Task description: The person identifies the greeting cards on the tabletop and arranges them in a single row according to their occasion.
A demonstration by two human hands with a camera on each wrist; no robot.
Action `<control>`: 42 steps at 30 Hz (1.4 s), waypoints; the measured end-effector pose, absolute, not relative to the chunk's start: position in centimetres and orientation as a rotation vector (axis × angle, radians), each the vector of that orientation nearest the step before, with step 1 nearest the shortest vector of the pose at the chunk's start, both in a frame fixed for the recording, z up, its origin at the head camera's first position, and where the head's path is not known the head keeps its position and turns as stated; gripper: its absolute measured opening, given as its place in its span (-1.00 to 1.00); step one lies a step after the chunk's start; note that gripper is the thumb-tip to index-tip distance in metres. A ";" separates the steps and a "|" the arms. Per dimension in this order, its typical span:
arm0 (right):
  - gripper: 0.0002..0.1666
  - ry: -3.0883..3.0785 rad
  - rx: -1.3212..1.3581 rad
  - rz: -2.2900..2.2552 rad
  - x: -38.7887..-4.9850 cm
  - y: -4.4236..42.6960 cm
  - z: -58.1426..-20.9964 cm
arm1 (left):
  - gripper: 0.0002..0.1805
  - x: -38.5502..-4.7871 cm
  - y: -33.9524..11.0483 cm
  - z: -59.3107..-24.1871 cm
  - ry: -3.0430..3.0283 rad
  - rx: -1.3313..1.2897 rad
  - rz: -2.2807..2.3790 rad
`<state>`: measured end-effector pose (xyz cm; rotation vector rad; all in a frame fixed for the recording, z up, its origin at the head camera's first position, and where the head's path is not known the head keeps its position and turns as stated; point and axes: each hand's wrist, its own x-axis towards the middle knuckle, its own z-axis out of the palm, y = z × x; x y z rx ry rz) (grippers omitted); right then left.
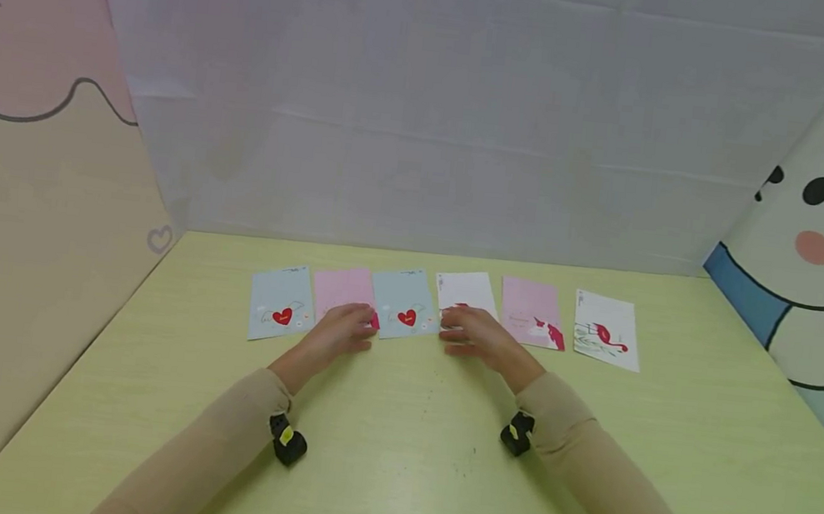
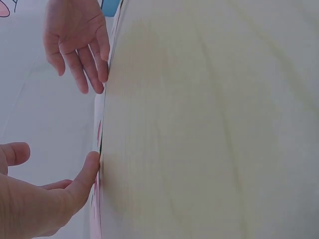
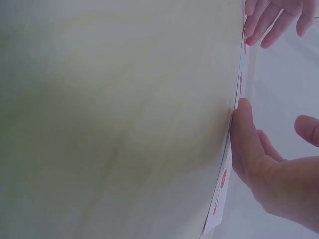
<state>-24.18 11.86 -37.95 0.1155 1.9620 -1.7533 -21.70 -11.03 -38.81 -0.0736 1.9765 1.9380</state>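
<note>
Several cards lie in a row across the table. My left hand (image 1: pixel 334 334) is over the lower part of a pink card (image 1: pixel 341 283), its little-finger side low by the tabletop in the left wrist view. To its left lies a pale blue card (image 1: pixel 278 292) with a red heart. Between my hands is a matching blue heart card (image 1: pixel 397 291). My right hand (image 1: pixel 482 340) covers the lower part of a white card (image 1: pixel 465 286); the right wrist view shows its fingers (image 3: pixel 244 129) loosely extended at the table surface. Neither hand visibly pinches a card.
Right of my right hand lie a pink card (image 1: pixel 528 297) with a red-pink figure and a white card (image 1: pixel 603 332) with a flamingo. The yellow-green table (image 1: pixel 391 456) meets a white cloth backdrop (image 1: pixel 433 125); printed panels stand on both sides.
</note>
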 end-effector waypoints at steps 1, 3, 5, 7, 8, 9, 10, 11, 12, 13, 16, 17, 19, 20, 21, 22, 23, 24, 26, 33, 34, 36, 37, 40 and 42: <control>-0.49 1.960 0.119 -1.756 -24.2 11.8 -38.0 | -0.43 -21.7 -11.0 -38.8 1.976 -0.074 1.941; -0.50 1.960 0.120 -1.757 -24.3 11.7 -38.0 | -0.43 -21.8 -10.9 -38.7 1.973 -0.081 1.949; -0.51 1.962 0.125 -1.756 -24.3 11.6 -38.0 | -0.44 -21.9 -10.8 -38.6 1.971 -0.093 1.956; -0.53 1.967 0.134 -1.752 -24.4 11.5 -38.0 | -0.45 -22.0 -10.7 -38.6 1.968 -0.101 1.961; -0.54 1.969 0.135 -1.753 -24.4 11.5 -38.0 | -0.46 -22.1 -10.6 -38.6 1.968 -0.113 1.962; -0.54 1.969 0.137 -1.753 -24.4 11.4 -38.0 | -0.46 -22.1 -10.5 -38.6 1.970 -0.122 1.965; -0.55 1.970 0.137 -1.755 -24.4 11.4 -38.0 | -0.47 -22.2 -10.5 -38.7 1.974 -0.131 1.965; -0.55 1.969 0.139 -1.758 -24.4 11.4 -38.0 | -0.48 -22.3 -10.4 -38.7 1.977 -0.136 1.966; -0.55 1.966 0.136 -1.762 -24.4 11.4 -38.0 | -0.48 -22.3 -10.3 -38.8 1.986 -0.142 1.964; -0.56 1.961 0.138 -1.770 -24.4 11.4 -38.0 | -0.49 -22.4 -10.3 -38.8 1.992 -0.147 1.965; -0.56 1.948 0.156 -1.789 -24.5 11.4 -38.1 | -0.48 -22.3 -10.1 -38.9 2.013 -0.149 1.967; -0.56 1.944 0.166 -1.793 -24.5 11.4 -38.1 | -0.46 -22.3 -10.0 -39.0 2.022 -0.145 1.965; -0.55 1.942 0.178 -1.808 -24.5 11.4 -38.1 | -0.41 -22.1 -10.1 -39.0 2.037 -0.116 1.968; -0.55 1.949 0.178 -1.813 -24.5 11.4 -38.1 | -0.40 -22.1 -10.1 -39.0 2.042 -0.108 1.966; -0.53 1.956 0.170 -1.820 -24.5 11.3 -38.1 | -0.41 -22.1 -10.1 -39.0 2.050 -0.107 1.961; -0.53 1.964 0.164 -1.831 -24.5 11.3 -38.1 | -0.41 -22.1 -10.1 -39.0 2.053 -0.109 1.955; -0.53 1.973 0.156 -1.849 -24.5 11.2 -38.1 | -0.42 -22.1 -10.0 -39.0 2.057 -0.117 1.948; -0.52 1.982 0.143 -1.866 -24.5 11.2 -38.2 | -0.43 -22.1 -10.0 -38.9 2.053 -0.127 1.945; -0.52 2.002 0.122 -1.902 -24.6 11.0 -38.3 | -0.48 -22.3 -9.8 -38.9 2.039 -0.170 1.936; -0.53 2.022 0.118 -1.987 -24.6 10.0 -38.6 | -0.52 -22.5 -9.5 -39.0 2.024 -0.251 1.934; -0.54 2.027 0.127 -1.985 -24.6 9.8 -38.6 | -0.52 -22.6 -9.5 -39.1 2.031 -0.256 1.932; -0.54 2.037 0.165 -1.979 -24.6 9.4 -38.6 | -0.53 -22.6 -9.4 -39.1 2.039 -0.265 1.929; -0.54 2.043 0.178 -1.978 -24.6 9.2 -38.5 | -0.53 -22.6 -9.4 -39.1 2.042 -0.267 1.930; -0.59 2.091 0.223 -1.957 -24.7 9.0 -38.5 | -0.54 -22.7 -9.3 -39.2 2.041 -0.264 1.935; -0.62 2.119 0.240 -1.956 -24.7 9.0 -38.5 | -0.55 -22.7 -9.3 -39.2 2.042 -0.252 1.943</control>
